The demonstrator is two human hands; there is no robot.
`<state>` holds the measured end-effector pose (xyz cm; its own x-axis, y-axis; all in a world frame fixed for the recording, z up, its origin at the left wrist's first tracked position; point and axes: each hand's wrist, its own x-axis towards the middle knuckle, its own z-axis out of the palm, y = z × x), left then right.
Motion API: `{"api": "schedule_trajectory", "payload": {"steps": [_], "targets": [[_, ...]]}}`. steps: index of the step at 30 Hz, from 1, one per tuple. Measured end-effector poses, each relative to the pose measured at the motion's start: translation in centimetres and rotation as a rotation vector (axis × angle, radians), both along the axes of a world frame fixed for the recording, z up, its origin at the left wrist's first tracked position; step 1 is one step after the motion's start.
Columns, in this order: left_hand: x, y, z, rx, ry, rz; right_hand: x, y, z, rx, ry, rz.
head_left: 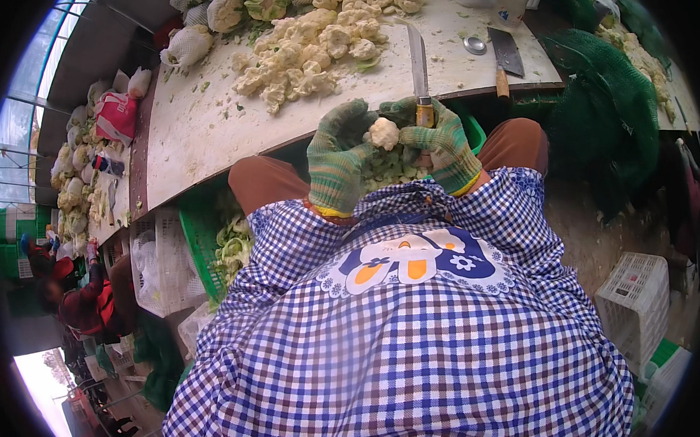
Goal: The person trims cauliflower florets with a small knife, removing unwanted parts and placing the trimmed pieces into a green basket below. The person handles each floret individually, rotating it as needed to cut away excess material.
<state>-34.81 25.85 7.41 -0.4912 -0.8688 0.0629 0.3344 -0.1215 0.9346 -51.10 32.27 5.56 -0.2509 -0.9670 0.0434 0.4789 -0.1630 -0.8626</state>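
A gloved left hand (337, 159) is cradling a cauliflower floret (383, 134) while the right hand (451, 150) is gripping a long-bladed knife (418, 61), apparently pointing it outward for safety.

I count two gloved hands: one left hand (335, 165) and one right hand (452, 150). Between them I register one cauliflower floret (384, 133). Blades at the near worktable (189, 145): two, comprising one long knife (416, 61) and one cleaver (506, 52). Round metal lid (475, 45): one. Brown-clad knees (267, 184): two. Pink-red bag (116, 120), far left: one. Co-worker (88, 309) in red: at least one. White crate (635, 297), right side: one in clear view. Heaped florets (303, 48): more than ten; overlap prevents me from obtaining an exact total.
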Motion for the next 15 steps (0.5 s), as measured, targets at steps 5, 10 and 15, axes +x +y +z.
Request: {"api": "schedule_trajectory", "payload": {"steps": [5, 10, 15], "targets": [[0.6, 1.3, 1.6, 0.021, 0.159, -0.096, 1.0, 1.1, 2.0, -0.033, -0.12, 0.024], [0.6, 1.3, 2.0, -0.052, 0.159, -0.07, 1.8, 1.2, 3.8, -0.045, -0.066, -0.015], [0.4, 1.3, 1.6, 0.056, -0.005, -0.284, 1.7, 1.7, 4.0, 0.049, 0.109, -0.039]]}}
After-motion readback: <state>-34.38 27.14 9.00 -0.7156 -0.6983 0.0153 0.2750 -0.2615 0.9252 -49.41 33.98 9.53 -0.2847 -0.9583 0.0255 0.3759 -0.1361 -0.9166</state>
